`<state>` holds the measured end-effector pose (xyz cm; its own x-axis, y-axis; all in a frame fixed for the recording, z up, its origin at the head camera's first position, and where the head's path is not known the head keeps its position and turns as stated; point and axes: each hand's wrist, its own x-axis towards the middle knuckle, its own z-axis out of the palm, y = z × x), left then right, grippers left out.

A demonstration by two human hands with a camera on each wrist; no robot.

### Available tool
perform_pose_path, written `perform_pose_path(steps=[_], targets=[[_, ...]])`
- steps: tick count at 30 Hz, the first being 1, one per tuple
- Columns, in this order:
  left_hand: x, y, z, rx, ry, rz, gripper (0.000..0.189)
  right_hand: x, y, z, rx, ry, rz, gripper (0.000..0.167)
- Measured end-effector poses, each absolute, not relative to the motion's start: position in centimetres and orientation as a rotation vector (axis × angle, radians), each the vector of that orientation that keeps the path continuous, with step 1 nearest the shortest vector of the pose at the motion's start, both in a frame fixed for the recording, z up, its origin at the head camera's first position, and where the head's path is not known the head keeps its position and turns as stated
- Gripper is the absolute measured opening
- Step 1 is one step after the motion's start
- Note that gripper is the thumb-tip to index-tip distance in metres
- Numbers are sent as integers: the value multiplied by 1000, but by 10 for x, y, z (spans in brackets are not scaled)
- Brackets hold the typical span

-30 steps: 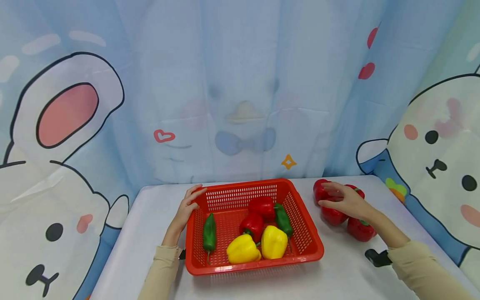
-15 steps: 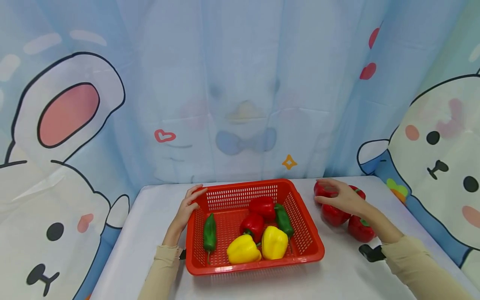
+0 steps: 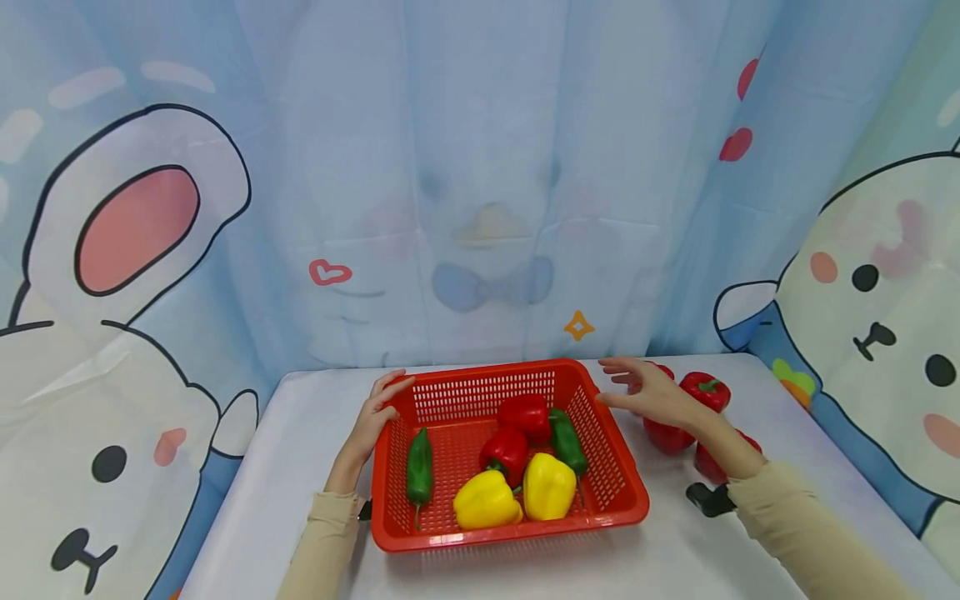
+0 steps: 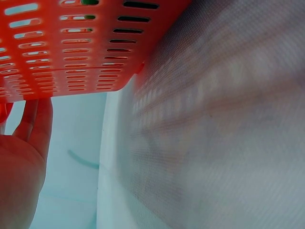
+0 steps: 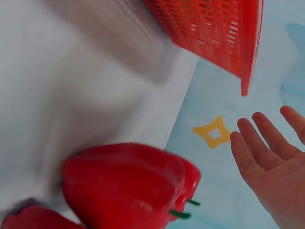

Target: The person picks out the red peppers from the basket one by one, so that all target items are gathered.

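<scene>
The red plastic basket (image 3: 510, 540) stands on the white table, holding two yellow bell peppers (image 3: 487, 500), two red bell peppers (image 3: 504, 450) and two green chili peppers (image 3: 420, 467). At its back left corner, my left hand (image 3: 367, 425) touches the rim with extended fingers; the left wrist view shows fingers (image 4: 40, 119) against the outside of the basket wall. My right hand (image 3: 648, 393) is by the right rim, fingers spread, holding nothing. In the right wrist view the palm (image 5: 286, 176) faces up, apart from the basket. Contact in the head view is hard to judge.
Several red bell peppers lie right of the basket, partly behind my right hand and arm, one with its green stem (image 3: 705, 390) showing. A printed curtain (image 3: 480, 183) hangs behind the table (image 3: 315, 400).
My right hand has moved left, from above the loose red bell peppers to the basket's right rim. The left hand and the basket have stayed in place.
</scene>
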<state>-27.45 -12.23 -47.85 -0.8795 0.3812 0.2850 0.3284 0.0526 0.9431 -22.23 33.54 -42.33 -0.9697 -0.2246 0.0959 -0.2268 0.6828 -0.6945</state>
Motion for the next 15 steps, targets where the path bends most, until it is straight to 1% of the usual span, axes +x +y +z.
perform_pose_path(steps=[7,15], targets=[[-275,-123,-481,758,2249,1989,55,-232,318,-424,471,-2889,1213,71],[-275,-123,-479,771,2268,1990,55,-239,299,-418,496,-2920,1165,71]])
